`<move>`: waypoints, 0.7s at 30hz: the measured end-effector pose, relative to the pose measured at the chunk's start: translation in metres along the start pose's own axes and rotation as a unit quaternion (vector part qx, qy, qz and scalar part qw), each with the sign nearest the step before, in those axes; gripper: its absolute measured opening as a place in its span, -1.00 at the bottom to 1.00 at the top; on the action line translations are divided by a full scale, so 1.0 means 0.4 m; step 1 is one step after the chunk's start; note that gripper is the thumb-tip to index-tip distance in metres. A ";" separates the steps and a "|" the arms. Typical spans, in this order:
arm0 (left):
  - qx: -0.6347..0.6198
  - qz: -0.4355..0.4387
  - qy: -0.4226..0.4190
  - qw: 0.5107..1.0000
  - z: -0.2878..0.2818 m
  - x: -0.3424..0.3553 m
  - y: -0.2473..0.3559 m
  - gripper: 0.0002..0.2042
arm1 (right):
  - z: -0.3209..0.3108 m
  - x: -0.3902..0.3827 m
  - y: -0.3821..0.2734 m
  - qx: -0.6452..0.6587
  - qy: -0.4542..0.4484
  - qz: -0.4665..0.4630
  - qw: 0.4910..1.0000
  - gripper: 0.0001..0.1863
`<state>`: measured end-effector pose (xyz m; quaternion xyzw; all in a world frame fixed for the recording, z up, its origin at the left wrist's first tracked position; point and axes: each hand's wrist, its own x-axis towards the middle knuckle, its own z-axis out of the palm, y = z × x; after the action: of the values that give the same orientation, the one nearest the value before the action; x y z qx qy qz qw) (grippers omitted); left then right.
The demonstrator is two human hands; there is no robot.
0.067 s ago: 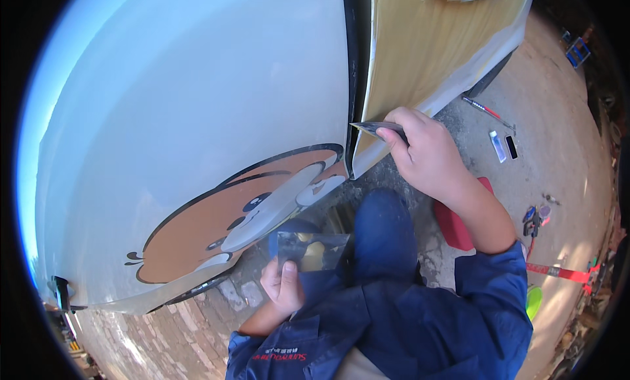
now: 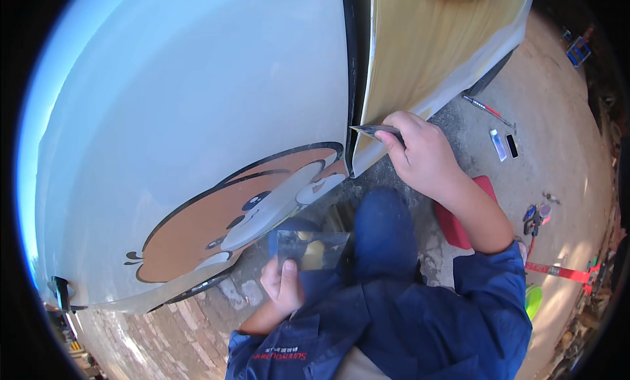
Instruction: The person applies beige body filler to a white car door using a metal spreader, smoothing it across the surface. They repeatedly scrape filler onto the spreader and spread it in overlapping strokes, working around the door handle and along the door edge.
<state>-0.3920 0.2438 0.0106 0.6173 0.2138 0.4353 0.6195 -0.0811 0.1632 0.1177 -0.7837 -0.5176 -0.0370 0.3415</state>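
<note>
My right hand (image 2: 426, 157) grips a thin flat scraper (image 2: 374, 129), its tip at the dark vertical seam (image 2: 354, 65) between a white panel (image 2: 197, 91) and a yellowish coated panel (image 2: 426, 52) with pale edges. A brown cartoon face (image 2: 184, 235) with black outlines decorates the white panel's lower part. Lower down, my left hand (image 2: 282, 288) pinches a thin flat plate (image 2: 328, 249) with yellowish paste on it, held over my lap.
On the concrete ground (image 2: 551, 137) at right lie a red-handled rod (image 2: 487, 111), two small flat items (image 2: 505, 145), clamp-like tools (image 2: 535, 219), a red strap (image 2: 561, 270) and a green round object (image 2: 533, 302). A red pad (image 2: 459, 222) is beside my knee.
My right hand and the scraper have shifted very slightly downward along the seam. My left hand and the plate look unmoved.
</note>
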 end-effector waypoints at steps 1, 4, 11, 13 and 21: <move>0.009 -0.008 -0.009 1.000 -0.005 0.001 0.002 -0.69 | 0.032 -0.017 0.025 0.001 -0.012 -0.012 1.000 -0.85; 0.025 -0.014 -0.011 1.000 -0.008 0.000 0.002 -0.68 | 0.108 -0.051 0.086 -0.016 -0.077 0.007 0.997 -0.86; -0.024 -0.059 -0.033 0.997 -0.003 -0.005 0.001 -0.69 | 0.101 -0.110 0.143 0.150 0.044 -0.019 0.987 -0.84; -0.026 -0.058 -0.031 0.998 -0.004 -0.007 -0.005 -0.70 | 0.110 -0.134 0.154 0.201 0.103 0.007 0.974 -0.82; -0.071 -0.069 -0.011 0.995 0.017 0.002 -0.030 -0.69 | 0.330 -0.241 0.249 0.542 0.261 0.283 0.747 -0.74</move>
<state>-0.3829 0.2423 0.0004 0.5603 0.2173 0.3986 0.6928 -0.0812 0.1401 -0.0723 -0.5372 -0.0954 0.1447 0.8254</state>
